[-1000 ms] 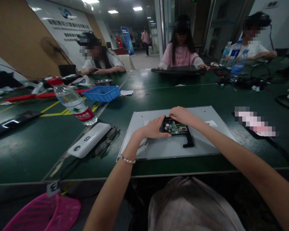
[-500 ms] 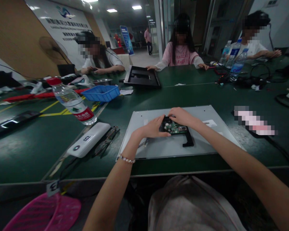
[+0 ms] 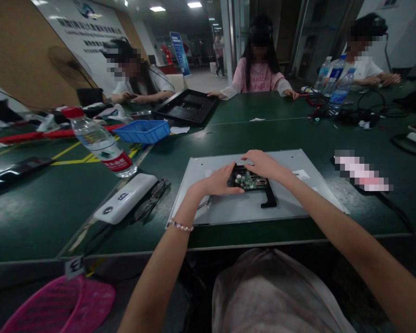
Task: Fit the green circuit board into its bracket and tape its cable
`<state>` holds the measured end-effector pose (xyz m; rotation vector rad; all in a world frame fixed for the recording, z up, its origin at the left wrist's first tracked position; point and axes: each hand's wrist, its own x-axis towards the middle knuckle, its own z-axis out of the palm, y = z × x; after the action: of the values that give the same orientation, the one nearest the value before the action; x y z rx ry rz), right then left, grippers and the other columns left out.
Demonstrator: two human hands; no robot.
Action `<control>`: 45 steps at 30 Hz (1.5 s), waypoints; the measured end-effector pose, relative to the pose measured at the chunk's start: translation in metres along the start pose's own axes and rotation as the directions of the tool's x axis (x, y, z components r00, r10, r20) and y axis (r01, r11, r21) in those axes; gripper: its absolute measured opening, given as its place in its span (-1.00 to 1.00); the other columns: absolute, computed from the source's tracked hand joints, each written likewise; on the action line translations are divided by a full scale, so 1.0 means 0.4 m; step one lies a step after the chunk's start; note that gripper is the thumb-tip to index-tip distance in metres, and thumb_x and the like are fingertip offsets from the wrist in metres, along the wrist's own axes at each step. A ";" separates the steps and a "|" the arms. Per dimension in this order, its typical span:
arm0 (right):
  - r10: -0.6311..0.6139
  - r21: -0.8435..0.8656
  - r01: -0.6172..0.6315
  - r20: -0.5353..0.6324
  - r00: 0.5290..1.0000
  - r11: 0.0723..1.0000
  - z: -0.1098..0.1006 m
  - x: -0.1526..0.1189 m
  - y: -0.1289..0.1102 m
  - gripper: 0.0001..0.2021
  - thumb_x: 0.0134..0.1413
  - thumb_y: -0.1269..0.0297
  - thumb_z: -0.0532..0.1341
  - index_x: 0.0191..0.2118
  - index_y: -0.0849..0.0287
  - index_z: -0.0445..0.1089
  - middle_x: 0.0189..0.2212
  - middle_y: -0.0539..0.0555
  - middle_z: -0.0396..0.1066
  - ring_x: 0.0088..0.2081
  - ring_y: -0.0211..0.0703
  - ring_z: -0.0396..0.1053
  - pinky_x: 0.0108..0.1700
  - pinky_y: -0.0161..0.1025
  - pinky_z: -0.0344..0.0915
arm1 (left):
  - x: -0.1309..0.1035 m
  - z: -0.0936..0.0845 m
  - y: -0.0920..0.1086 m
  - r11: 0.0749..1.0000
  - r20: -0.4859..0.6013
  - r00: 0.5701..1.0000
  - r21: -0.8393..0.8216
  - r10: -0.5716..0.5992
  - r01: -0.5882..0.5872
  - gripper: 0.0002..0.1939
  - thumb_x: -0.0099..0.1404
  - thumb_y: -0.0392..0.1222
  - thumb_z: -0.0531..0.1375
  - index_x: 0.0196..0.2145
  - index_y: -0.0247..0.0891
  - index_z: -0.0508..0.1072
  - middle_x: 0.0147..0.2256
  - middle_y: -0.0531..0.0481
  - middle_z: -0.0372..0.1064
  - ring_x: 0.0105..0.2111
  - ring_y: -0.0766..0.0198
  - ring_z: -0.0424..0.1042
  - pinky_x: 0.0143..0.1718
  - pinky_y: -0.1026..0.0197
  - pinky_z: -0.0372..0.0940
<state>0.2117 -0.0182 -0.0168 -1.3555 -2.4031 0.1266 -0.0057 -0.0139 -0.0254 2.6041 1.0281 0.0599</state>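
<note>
A green circuit board [image 3: 252,181] sits in a black plastic frame [image 3: 270,198] whose hooked arm reaches toward me on the right. Both lie on a flat light-grey panel [image 3: 183,203]. My left hand [image 3: 219,181] grips the left end of the frame, its thumb at the near side and its fingers at the far side. My right hand [image 3: 261,163] is bent over the far edge of the board, fingertips curled down onto frame and board. What lies beneath those fingertips is hidden. A thin wire shows beside my left wrist.
Left of the panel are eyeglasses [image 3: 152,201], a white power bank [image 3: 125,199] and a water bottle [image 3: 102,143]. A blue tray [image 3: 143,132] stands behind. To the right lies a phone [image 3: 360,173] with a cable. Across the table, a person holds a black frame-like shell [image 3: 189,106].
The black shell across the table has tipped down flatter and moved left. My hands stay around the board with only slight finger shifts. The view has shifted slightly.
</note>
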 end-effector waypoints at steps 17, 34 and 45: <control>0.300 0.163 -0.320 0.133 0.945 0.934 -0.133 -0.219 0.174 -0.69 0.16 0.20 0.14 -0.02 0.14 0.46 -0.03 0.15 0.45 -0.03 0.00 0.40 0.01 -0.08 0.32 | -0.022 -0.043 0.026 0.999 -0.030 0.999 0.046 0.030 -0.029 0.11 0.15 0.37 0.12 0.35 -0.30 -0.35 0.36 -0.28 -0.38 0.33 -0.07 -0.19 0.26 -0.02 -0.04; 0.307 0.265 -0.391 0.309 0.900 0.881 -0.098 -0.207 0.168 -0.87 -0.02 0.37 0.21 -0.29 0.22 0.43 -0.33 0.10 0.49 -0.29 -0.14 0.43 -0.23 -0.27 0.32 | -0.018 -0.039 0.021 0.996 -0.032 0.999 0.083 0.034 -0.031 0.09 0.17 0.37 0.11 0.35 -0.26 -0.39 0.36 -0.25 -0.38 0.33 -0.08 -0.19 0.26 -0.03 -0.06; 0.357 0.404 -0.488 0.359 0.863 0.774 -0.118 -0.207 0.167 -0.81 0.04 0.28 0.22 -0.22 0.18 0.50 -0.26 0.11 0.50 -0.25 -0.12 0.44 -0.16 -0.22 0.32 | -0.020 -0.034 0.023 0.991 -0.040 0.998 0.126 0.054 -0.049 0.07 0.19 0.35 0.10 0.35 -0.29 -0.35 0.35 -0.28 -0.33 0.33 -0.05 -0.18 0.26 -0.02 -0.06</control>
<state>0.3212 -0.0572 -0.0136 -1.6738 -1.9893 1.0236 -0.0076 -0.0215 -0.0088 2.7537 1.0096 0.0670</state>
